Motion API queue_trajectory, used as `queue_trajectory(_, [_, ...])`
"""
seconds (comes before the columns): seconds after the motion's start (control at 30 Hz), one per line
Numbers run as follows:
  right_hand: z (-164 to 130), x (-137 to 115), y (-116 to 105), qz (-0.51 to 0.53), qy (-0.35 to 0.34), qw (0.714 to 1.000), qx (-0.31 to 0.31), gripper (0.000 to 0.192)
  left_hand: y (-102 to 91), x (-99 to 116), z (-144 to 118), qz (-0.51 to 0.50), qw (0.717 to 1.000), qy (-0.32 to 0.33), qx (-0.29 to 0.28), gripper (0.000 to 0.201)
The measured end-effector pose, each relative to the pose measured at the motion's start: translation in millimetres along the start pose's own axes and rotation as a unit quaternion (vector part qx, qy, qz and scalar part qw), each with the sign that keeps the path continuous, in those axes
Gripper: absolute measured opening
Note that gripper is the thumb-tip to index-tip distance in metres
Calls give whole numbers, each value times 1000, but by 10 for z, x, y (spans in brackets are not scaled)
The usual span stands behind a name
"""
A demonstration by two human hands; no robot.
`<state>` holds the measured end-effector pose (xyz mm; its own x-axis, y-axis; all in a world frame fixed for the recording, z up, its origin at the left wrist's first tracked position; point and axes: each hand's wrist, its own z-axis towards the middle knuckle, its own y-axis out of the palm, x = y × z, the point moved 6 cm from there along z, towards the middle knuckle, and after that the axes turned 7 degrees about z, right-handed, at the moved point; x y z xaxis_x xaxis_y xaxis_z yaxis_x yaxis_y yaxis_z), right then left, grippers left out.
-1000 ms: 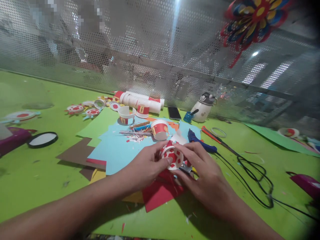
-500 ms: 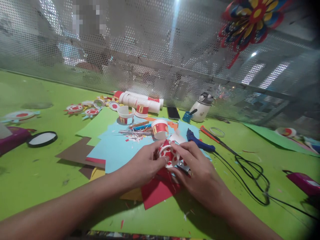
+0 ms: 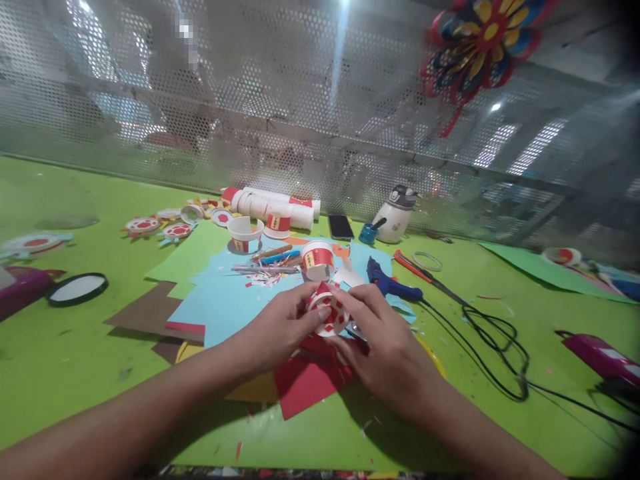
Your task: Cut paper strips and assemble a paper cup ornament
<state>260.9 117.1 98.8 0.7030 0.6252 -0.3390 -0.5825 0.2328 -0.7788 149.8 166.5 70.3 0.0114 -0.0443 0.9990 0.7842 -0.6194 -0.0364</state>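
Between my two hands is a small round white paper cup piece (image 3: pixel 331 323) with red patches on its face and a red point at its top. My left hand (image 3: pixel 287 321) grips its left side, thumb across the front. My right hand (image 3: pixel 383 330) closes on the right rim with fingers and thumb. Under the hands lie red paper (image 3: pixel 307 387) and light blue paper (image 3: pixel 215 313). Just beyond them stands a cut red-and-white paper cup (image 3: pixel 318 259). A blue glue gun (image 3: pixel 393 283) rests right of that cup, near my right fingers.
Two more paper cups (image 3: pixel 245 230), pens (image 3: pixel 275 255) and paper scraps lie behind. White rolled tubes (image 3: pixel 275 208), a phone (image 3: pixel 341 227) and a white bottle (image 3: pixel 395 217) line the back by the mesh. Right are an orange-handled tool (image 3: pixel 413 267) and black cable (image 3: pixel 500 347); left, turtle-like discs (image 3: pixel 143 225).
The whole view has shifted slightly, so the table things sit a little further left. Both hands keep hold of the red-patched cup piece, with hardly any change in grip.
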Motion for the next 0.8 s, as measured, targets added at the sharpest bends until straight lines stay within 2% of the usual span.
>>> queue_trajectory(0.07, [-2,-1,-22,21,10,1000,5,52,-4,-19,-6,-18,1000,-20,-5,38])
queue_trajectory(0.17, [6,-3,-130,81,31,995,51,53,-11,-9,-29,-53,998,-39,-20,41])
queue_trajectory(0.3, [7,50,-264,221,99,964,111,23,-16,66,-58,-70,996,-15,-53,38])
queue_trajectory(0.37, [3,90,-274,290,140,940,111,14,-41,91,-63,-53,997,3,-48,38])
queue_trajectory(0.6, [-27,183,-182,465,249,847,60,15,-35,48,-71,-40,997,-5,-64,44])
queue_trajectory(0.67, [-35,199,-166,480,263,835,59,15,-41,43,-67,-28,998,-1,-60,43])
queue_trajectory(0.8, [-35,212,-142,489,264,829,56,17,-39,43,-63,-22,997,10,-69,42])
